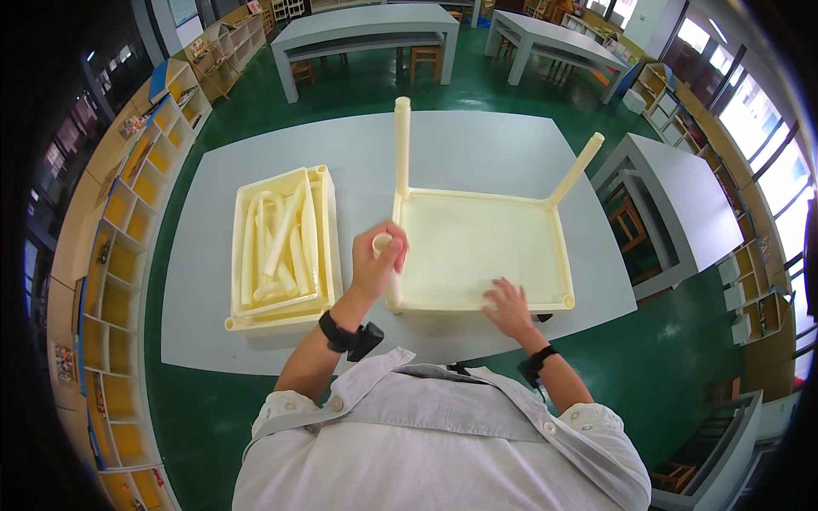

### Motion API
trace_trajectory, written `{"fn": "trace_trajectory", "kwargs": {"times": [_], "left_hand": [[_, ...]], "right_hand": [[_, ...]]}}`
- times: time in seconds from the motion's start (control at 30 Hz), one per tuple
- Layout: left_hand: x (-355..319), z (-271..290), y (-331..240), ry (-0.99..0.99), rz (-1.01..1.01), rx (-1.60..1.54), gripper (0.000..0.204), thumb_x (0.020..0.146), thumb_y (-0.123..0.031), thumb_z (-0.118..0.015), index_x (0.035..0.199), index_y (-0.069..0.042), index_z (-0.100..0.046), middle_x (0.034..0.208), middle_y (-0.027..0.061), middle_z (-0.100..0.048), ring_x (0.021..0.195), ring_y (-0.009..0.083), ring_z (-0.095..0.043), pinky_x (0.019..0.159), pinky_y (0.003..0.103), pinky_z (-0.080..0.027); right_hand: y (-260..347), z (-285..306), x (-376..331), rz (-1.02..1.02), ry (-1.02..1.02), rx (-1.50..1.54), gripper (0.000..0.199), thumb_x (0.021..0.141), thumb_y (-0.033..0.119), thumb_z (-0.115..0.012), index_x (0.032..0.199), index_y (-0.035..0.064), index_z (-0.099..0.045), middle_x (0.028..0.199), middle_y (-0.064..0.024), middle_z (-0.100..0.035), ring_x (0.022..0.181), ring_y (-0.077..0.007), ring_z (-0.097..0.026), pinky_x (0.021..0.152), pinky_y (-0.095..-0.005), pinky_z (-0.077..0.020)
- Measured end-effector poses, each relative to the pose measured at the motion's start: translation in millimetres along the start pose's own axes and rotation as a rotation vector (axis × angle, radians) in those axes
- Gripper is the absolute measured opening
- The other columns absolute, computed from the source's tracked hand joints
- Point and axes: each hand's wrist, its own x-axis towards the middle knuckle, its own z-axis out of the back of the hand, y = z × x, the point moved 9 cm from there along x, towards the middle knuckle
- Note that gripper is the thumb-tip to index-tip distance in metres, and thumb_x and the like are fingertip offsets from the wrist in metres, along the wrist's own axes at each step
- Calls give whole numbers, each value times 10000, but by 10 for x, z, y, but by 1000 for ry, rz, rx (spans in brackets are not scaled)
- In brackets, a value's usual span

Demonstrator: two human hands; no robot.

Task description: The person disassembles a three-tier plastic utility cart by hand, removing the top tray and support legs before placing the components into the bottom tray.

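Note:
A cream plastic shelf panel with a raised rim lies on the table in front of me. Cream tubes rise from its two far corners: one far left tube and one far right tube, which appears to lean outward. My left hand is wrapped round a third tube at the near left corner; its round top end shows above my fist. Whether this tube is fully seated I cannot tell. Over the panel's near edge, my right hand rests with fingers spread, holding nothing.
Left of the panel, cream trays are stacked, with several loose tubes in the top one. They all lie on a grey table. Low shelves line the left wall; other grey tables stand farther off.

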Motion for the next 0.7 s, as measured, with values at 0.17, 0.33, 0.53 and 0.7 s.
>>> {"fn": "trace_trajectory", "kwargs": {"times": [0.17, 0.33, 0.53, 0.7], "left_hand": [[-271, 44, -92, 171, 62, -32, 381, 850, -284, -554, 566, -44, -466, 480, -6, -418, 431, 68, -395, 409, 216, -308], [-503, 91, -221, 345, 66, -30, 336, 816, -167, -556, 520, -29, -473, 458, 7, -453, 413, 68, -408, 380, 221, -296], [-516, 422, -296, -110, 69, 211, 287, 790, -56, -558, 519, -35, -463, 436, 9, -444, 389, 63, -401, 375, 212, -290], [-534, 496, -271, -327, 30, 215, 337, 795, -32, -551, 489, -43, -408, 422, -10, -412, 382, 55, -385, 369, 214, -276]], "right_hand": [[766, 47, 129, 349, 124, -143, 672, 748, 553, -564, 1337, 333, -326, 1422, -77, -225, 1312, -341, -178, 1001, -585, -217], [929, -15, 137, 464, 119, -148, 691, 700, 560, -608, 1313, 440, -313, 1415, -61, -243, 1280, -343, -233, 972, -608, -246], [1088, -78, 158, 459, 129, -212, 692, 692, 576, -602, 1307, 465, -304, 1428, -46, -221, 1291, -369, -201, 918, -690, -221], [1069, -188, 229, 427, 115, -170, 697, 687, 602, -587, 1307, 476, -295, 1442, -69, -186, 1298, -401, -173, 900, -691, -240]]}}
